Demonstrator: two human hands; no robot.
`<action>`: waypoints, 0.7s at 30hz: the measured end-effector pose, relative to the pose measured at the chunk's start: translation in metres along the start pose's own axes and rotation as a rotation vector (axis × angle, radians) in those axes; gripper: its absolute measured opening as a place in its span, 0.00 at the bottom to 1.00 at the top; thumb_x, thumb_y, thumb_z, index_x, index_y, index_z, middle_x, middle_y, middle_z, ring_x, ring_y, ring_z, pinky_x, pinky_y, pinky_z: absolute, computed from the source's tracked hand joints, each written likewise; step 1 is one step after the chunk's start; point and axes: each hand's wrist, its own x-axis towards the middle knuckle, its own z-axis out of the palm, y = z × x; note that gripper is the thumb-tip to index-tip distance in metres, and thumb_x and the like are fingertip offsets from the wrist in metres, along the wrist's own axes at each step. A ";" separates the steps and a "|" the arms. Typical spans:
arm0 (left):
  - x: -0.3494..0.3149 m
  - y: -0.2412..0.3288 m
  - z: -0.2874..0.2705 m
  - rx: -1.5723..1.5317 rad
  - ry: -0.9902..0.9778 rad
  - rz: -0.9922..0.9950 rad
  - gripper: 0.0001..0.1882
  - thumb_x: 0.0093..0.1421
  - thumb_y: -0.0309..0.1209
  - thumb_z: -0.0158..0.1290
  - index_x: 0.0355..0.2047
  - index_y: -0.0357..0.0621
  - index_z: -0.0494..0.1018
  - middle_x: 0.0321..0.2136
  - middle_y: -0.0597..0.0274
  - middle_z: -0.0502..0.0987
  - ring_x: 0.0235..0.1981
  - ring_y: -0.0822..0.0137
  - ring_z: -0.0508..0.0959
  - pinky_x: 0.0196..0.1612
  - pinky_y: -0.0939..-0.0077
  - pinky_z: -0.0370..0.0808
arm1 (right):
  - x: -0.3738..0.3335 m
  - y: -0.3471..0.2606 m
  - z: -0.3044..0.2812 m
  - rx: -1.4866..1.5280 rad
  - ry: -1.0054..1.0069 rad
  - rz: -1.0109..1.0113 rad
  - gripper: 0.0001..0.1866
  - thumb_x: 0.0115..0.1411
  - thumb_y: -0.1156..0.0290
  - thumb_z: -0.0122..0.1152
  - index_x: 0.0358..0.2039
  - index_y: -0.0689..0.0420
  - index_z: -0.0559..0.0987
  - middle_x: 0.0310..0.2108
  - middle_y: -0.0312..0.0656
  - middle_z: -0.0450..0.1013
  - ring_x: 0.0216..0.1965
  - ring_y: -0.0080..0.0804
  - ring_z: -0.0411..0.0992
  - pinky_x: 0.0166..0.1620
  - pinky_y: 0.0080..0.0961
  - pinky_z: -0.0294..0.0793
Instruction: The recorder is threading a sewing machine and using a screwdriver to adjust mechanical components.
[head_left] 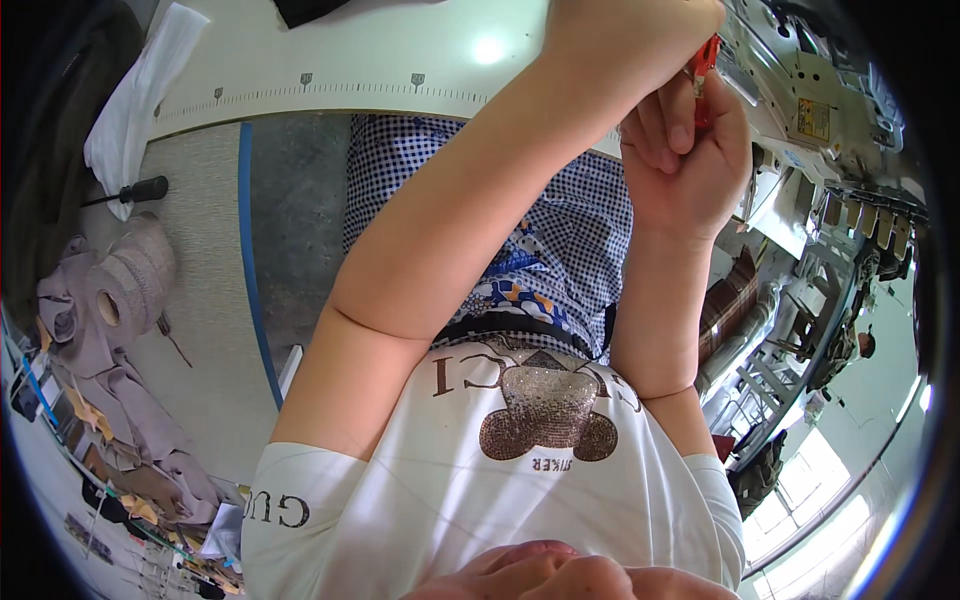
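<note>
At the upper right, my right hand is turned palm up with its fingers curled in. Between its fingers and thumb sits a small red tool, which looks like thread snips; part of it is covered. My left hand reaches across from the left and lies just beyond the right hand, close against the red tool. Its fingers are hidden behind its own back and the picture's upper edge. Both hands are over the near edge of the white table, beside the sewing machine.
A ruler scale runs along the table's near edge. To the left are white cloth, a black-handled screwdriver, a fabric roll and crumpled mauve cloth. Checked cloth covers my lap. Rolled material stands at the right.
</note>
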 end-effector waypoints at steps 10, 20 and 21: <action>0.004 0.001 -0.007 0.090 -0.034 -0.021 0.14 0.54 0.32 0.47 0.20 0.33 0.75 0.17 0.44 0.74 0.20 0.51 0.77 0.28 0.66 0.74 | 0.005 -0.002 0.004 -0.022 -0.010 -0.001 0.12 0.64 0.69 0.39 0.30 0.60 0.70 0.12 0.32 0.58 0.12 0.18 0.50 0.16 0.16 0.50; 0.004 -0.005 -0.004 0.113 0.014 0.038 0.14 0.54 0.32 0.47 0.20 0.36 0.77 0.18 0.45 0.75 0.21 0.50 0.77 0.29 0.63 0.75 | 0.007 0.000 0.004 -0.006 0.009 -0.022 0.12 0.63 0.69 0.39 0.31 0.61 0.70 0.12 0.30 0.58 0.11 0.17 0.50 0.15 0.15 0.49; 0.003 -0.005 -0.004 0.114 0.024 0.046 0.14 0.54 0.32 0.47 0.20 0.36 0.77 0.18 0.45 0.75 0.21 0.50 0.77 0.29 0.63 0.75 | 0.007 0.000 0.004 -0.006 0.010 -0.019 0.12 0.63 0.69 0.39 0.31 0.61 0.70 0.12 0.30 0.58 0.11 0.17 0.50 0.15 0.15 0.49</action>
